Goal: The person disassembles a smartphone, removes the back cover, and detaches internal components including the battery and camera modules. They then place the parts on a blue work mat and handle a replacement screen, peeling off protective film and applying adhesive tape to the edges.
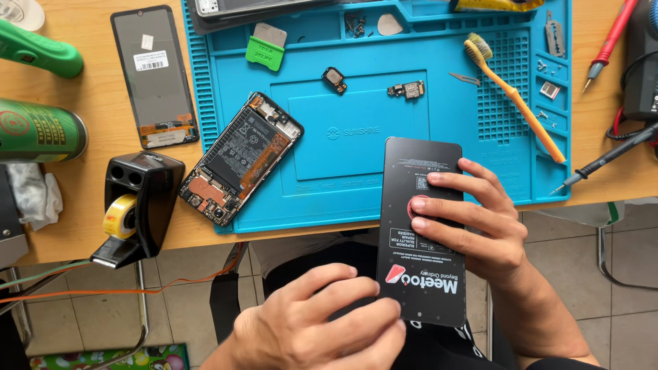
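A flat black package (pixel 423 233) was held over the near edge of the tabletop (pixel 82 103), its long axis running almost straight away from the body, far end over the blue repair mat (pixel 439 137). The right hand (pixel 473 229) was laid across its upper half, fingers pressed together on the printed face, thumb hidden behind: clamped on the package, it was judged. The left hand (pixel 319 325) was curled at the lower left corner, fingers closed against that edge; how firmly could not be told. The right hand was the nearer to the package's middle. Left of it, on the mat, an opened phone (pixel 240 159) was lying tilted, well apart, with a black tape dispenser (pixel 137 205) beyond.
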